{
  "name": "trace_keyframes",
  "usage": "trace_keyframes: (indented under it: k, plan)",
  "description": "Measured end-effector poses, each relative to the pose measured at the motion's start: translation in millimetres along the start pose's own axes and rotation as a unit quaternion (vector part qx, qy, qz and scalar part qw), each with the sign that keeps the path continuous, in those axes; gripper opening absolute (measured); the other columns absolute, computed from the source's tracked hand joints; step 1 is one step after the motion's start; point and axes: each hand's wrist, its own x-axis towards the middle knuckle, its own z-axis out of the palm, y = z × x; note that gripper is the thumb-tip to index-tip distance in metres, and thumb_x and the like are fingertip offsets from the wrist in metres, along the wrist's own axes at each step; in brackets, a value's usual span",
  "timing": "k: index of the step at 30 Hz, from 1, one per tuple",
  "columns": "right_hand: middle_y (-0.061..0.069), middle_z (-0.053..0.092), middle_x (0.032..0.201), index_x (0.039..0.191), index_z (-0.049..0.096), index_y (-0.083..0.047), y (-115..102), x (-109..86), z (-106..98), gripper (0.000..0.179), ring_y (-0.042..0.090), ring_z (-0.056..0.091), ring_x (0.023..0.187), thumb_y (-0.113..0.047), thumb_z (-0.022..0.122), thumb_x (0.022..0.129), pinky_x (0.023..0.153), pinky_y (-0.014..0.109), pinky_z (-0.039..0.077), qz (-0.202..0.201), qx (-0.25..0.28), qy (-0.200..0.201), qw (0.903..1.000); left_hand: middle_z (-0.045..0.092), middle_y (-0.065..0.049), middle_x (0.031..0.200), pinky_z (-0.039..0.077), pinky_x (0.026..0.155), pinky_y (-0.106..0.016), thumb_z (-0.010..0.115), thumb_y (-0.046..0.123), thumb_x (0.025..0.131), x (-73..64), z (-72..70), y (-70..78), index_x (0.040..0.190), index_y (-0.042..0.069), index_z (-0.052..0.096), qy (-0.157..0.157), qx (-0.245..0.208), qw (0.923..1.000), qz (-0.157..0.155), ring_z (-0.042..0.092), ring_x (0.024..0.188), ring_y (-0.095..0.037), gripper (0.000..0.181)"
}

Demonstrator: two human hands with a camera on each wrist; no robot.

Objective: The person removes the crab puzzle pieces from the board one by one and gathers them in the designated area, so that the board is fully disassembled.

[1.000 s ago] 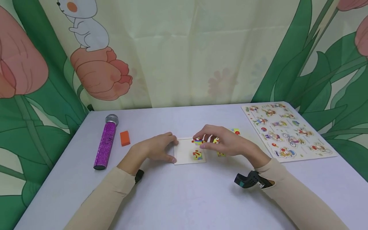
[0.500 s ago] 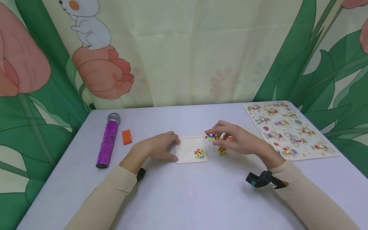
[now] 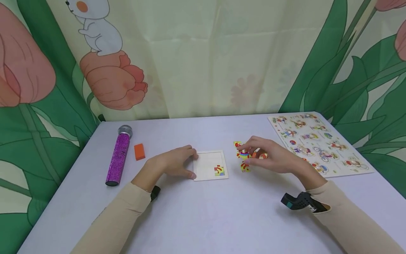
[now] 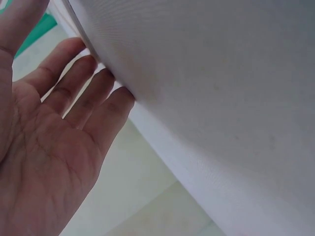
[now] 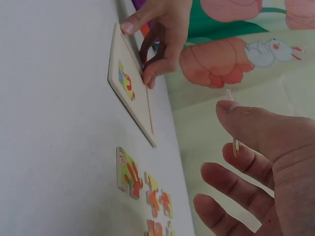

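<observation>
My left hand (image 3: 174,162) rests its thumb and fingertips along the left edge of a shallow wooden puzzle tray (image 3: 204,164). In the left wrist view its fingers (image 4: 83,93) are only gently bent. One yellow-and-red jigsaw piece (image 3: 219,170) lies in the tray's near right corner. To the tray's right, my right hand (image 3: 269,155) pinches a rainbow-striped jigsaw piece (image 3: 243,154) between thumb and forefinger; the right wrist view shows this puzzle piece (image 5: 235,128) edge-on, held above the table. Several loose jigsaw pieces (image 5: 129,173) lie below that hand, partly hidden by it in the head view.
A purple glittery microphone (image 3: 118,155) and an orange block (image 3: 139,151) lie at the left. A large board with cartoon figures (image 3: 317,144) lies at the back right. Behind the white table (image 3: 203,218) hangs a printed curtain (image 3: 196,70).
My right hand has moved right, from over the tray to above the loose pieces, carrying the striped jigsaw piece. The left hand has stayed at the tray's edge.
</observation>
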Motion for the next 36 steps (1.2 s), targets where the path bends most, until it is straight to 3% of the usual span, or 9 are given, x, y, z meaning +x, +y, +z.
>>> trace_keyframes:
  k: [14,21,36]
  plan:
    - [-0.013,0.064,0.108,0.131,0.068,-0.020,9.7,-22.5,-6.6,0.037,0.010,0.061,0.092,-0.018,0.076,0.095,0.076,0.027,0.055,0.053,-0.031,-0.009,0.9981,0.051,0.000,0.136,0.039,0.117,-0.040,0.086,0.040,0.084,-5.2,-4.3,0.9,0.137,0.014,0.057,-0.006,-0.005,1.0000,-0.005,0.049,0.130,-0.020,0.066]
    - [-0.012,0.065,0.113,0.131,0.067,-0.019,15.7,-35.6,-11.6,0.040,0.008,0.061,0.094,-0.015,0.077,0.093,0.075,0.027,0.056,0.051,-0.055,0.006,0.9972,0.051,0.002,0.133,0.040,0.116,-0.038,0.086,0.041,0.084,-1.7,-1.5,-1.3,0.135,0.015,0.058,-0.002,-0.001,1.0000,0.006,0.050,0.128,-0.018,0.064]
    - [-0.011,0.065,0.106,0.128,0.068,-0.021,22.9,-45.0,-12.0,0.037,0.010,0.060,0.088,-0.021,0.079,0.093,0.073,0.025,0.054,0.079,-0.050,-0.031,0.9951,0.052,0.003,0.131,0.041,0.115,-0.037,0.087,0.040,0.083,-0.1,-1.3,2.3,0.134,0.016,0.059,-0.001,-0.003,1.0000,-0.005,0.050,0.126,-0.017,0.062]
